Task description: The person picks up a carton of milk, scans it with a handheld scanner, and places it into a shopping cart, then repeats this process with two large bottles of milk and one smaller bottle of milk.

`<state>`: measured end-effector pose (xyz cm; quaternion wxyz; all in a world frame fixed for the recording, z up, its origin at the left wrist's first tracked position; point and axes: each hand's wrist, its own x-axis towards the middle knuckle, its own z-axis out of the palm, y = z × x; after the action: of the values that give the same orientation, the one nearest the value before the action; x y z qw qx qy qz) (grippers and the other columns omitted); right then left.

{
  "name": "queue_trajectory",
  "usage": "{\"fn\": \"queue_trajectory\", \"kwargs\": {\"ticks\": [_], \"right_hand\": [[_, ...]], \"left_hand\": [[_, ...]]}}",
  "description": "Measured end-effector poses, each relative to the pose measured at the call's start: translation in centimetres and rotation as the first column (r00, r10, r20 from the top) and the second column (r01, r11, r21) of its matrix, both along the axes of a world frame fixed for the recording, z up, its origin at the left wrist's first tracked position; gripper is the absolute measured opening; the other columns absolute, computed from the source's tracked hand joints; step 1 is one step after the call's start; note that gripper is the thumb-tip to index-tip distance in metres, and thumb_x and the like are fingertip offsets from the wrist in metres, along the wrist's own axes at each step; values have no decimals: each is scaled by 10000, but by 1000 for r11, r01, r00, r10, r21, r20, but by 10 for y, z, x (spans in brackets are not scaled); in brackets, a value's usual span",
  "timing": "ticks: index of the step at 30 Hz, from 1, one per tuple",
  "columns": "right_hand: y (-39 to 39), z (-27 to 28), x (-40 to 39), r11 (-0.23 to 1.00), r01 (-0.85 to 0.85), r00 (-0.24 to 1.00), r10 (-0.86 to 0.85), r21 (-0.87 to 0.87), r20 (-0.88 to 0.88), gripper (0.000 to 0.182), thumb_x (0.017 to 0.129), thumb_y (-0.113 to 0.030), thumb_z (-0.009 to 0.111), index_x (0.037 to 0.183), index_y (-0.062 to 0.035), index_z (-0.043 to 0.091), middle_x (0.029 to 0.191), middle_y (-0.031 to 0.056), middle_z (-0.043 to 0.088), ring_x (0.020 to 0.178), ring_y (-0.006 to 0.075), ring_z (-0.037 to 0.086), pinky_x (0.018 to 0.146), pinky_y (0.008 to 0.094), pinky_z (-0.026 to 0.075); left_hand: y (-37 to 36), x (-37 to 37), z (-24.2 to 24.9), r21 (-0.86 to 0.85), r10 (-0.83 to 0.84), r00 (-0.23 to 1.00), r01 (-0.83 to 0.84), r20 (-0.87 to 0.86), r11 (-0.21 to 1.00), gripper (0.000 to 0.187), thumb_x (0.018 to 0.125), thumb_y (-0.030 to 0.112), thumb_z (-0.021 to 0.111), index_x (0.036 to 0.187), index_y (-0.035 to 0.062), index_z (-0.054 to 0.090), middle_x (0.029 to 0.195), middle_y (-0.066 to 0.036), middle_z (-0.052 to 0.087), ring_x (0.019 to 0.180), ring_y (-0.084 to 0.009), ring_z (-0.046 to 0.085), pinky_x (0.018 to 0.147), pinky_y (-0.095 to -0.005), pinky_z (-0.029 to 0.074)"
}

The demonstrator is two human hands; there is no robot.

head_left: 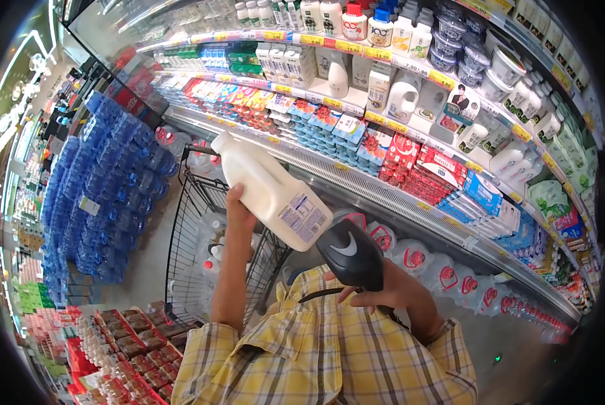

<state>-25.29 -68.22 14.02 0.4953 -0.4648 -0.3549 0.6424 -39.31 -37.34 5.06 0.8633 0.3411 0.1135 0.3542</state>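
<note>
A large white milk jug (265, 185) is held up, tilted, in my left hand (240, 210), with its cap toward the upper left and a printed label at its lower right end. My right hand (390, 290) grips a black handheld scanner (351, 253) in front of my chest. The scanner's head is close beside the label end of the jug. Part of the right hand's fingers is hidden behind the scanner.
A wire shopping cart (198, 202) holding bottles stands below the jug. Refrigerated shelves (343, 104) of dairy run across the front and right. Water bottles (410, 256) line their base. Blue bottle packs (103, 196) are stacked left, boxed goods (130, 344) lower left.
</note>
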Motion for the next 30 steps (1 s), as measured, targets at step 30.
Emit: {"fn": "queue_trajectory", "kwargs": {"ticks": [30], "right_hand": [[19,-70,25,854,515,829,-519,-77,-208,657,669,31,737,1263,0,459,1264,124,543,1175,222,531,624,265,505]], "left_hand": [[-50,-1,44,-91,164,933,-203,-321,975,690,778,258,658,1320,-35,346,1217,-192,517,1119,-343,537,951,-479,470]]}}
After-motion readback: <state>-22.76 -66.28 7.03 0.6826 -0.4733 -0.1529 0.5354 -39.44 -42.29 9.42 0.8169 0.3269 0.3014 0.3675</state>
